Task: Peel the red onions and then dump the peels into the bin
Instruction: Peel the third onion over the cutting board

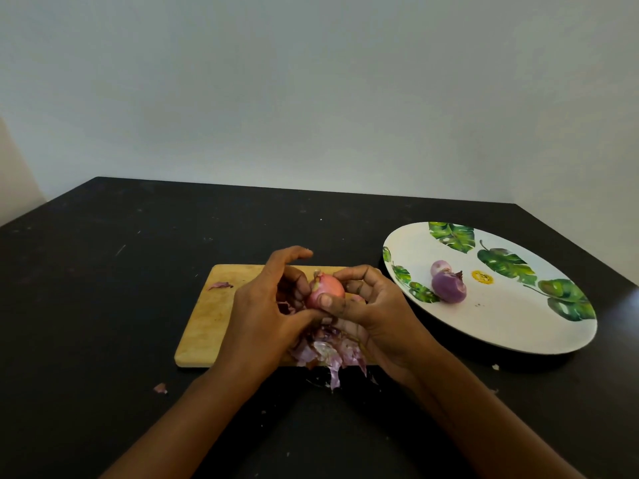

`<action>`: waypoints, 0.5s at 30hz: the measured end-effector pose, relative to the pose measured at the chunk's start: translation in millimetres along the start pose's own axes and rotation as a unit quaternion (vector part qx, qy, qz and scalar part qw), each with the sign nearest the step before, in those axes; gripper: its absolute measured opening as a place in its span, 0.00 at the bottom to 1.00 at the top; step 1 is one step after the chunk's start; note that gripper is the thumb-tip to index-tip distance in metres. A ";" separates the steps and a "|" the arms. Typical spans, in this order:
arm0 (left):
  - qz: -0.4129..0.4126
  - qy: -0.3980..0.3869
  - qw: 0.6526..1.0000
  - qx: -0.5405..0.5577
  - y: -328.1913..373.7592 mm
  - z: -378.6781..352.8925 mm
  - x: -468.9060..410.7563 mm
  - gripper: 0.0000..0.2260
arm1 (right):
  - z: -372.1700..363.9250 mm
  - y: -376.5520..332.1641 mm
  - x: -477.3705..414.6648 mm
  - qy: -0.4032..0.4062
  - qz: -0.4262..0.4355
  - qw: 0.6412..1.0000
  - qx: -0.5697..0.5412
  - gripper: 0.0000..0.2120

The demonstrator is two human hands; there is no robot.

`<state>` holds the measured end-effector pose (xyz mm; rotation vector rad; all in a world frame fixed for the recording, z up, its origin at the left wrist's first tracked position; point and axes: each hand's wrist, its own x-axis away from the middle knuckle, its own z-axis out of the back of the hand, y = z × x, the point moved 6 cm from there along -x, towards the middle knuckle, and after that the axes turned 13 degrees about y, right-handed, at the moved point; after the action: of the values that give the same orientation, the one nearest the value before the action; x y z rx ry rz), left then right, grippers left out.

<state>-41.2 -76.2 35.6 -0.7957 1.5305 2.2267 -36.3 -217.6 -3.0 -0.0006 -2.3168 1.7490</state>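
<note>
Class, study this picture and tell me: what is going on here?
A person is peeling a red onion, gripped by the left hand and right hand above a wooden cutting board. Loose peels lie heaped at the board's near edge, some spilling onto the black table. Two peeled onions sit on the leaf-patterned plate to the right. No bin is in view.
</note>
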 end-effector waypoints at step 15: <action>-0.005 0.025 1.000 0.002 2.8 0.6 2.8 0.26 | -2.8 -1.8 2.5 0.007 -0.009 0.999 -0.039 0.28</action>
<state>-45.1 -76.9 36.1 -0.8627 1.5500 2.2129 -38.0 -215.2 -0.1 -0.0051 -2.3662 1.6447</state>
